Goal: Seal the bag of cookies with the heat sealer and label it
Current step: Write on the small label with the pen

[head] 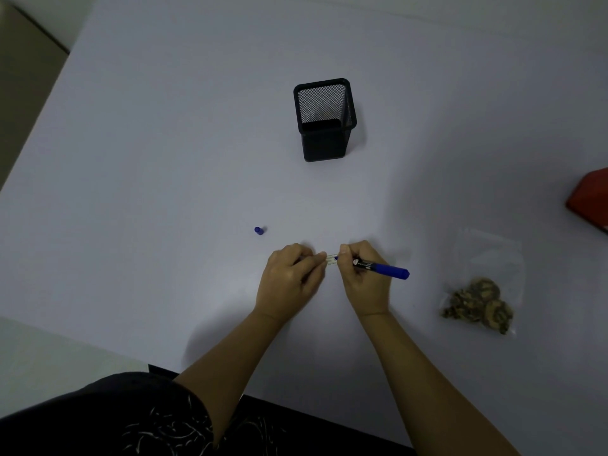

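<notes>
A small white label (331, 259) lies on the table between my hands. My left hand (291, 278) pinches its left end and holds it down. My right hand (363, 274) grips a blue marker (383, 266) with the tip touching the label. The marker's blue cap (259, 230) lies loose on the table to the left, apart from both hands. A clear plastic bag with cookies (480, 301) lies flat at the right, untouched; the cookies are bunched at its near end.
A black mesh pen holder (324, 121) stands upright at the middle back of the white table (164, 192). A red object (590, 199) is cut off by the right edge. The table's near edge runs along my body.
</notes>
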Available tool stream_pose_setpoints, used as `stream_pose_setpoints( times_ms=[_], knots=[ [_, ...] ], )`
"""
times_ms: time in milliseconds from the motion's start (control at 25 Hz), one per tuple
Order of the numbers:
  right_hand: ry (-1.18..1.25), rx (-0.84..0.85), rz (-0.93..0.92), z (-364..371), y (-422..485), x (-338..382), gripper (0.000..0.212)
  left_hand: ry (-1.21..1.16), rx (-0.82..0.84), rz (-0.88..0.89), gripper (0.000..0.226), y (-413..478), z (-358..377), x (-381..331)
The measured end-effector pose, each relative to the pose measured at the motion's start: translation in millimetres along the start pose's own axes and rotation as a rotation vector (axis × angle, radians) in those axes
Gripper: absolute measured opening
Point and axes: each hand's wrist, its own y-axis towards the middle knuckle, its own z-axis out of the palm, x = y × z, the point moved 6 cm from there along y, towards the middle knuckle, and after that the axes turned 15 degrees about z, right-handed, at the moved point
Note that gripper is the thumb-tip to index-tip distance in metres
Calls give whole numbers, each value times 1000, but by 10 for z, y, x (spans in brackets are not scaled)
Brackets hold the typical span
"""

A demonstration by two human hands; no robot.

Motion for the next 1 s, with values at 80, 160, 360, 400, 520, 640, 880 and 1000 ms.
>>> stream_pose_setpoints(
  times_ms=[80, 160, 360, 400, 520, 640, 880, 1000],
  knots=[
    [6, 0, 1, 1, -3, 4, 37, -1, -3, -2, 15, 8, -3, 3],
    [31, 12, 1, 8, -8, 21, 30, 1, -5, 6, 16, 15, -14, -7],
    [-16, -6, -16, 4, -8, 13, 40, 2, -4, 15, 16, 8, -16, -11],
    [-20, -5, -21, 4, -10, 14, 41, 3, 0, 12, 17, 6, -12, -8],
    [-60, 4, -45, 14, -26, 29, 41, -2, 1, 9, 15, 6, -14, -10],
    [-46, -7, -32, 10, -30, 26, 39, -2, 1, 11, 15, 0, -16, -11],
    [-24, -1, -12, 12, -14, 15, 40, -1, -5, 22, 16, 15, -29, -23],
    [-10, 1, -15, 4, -11, 13, 39, -2, -3, 18, 15, 16, -23, -24]
  ],
)
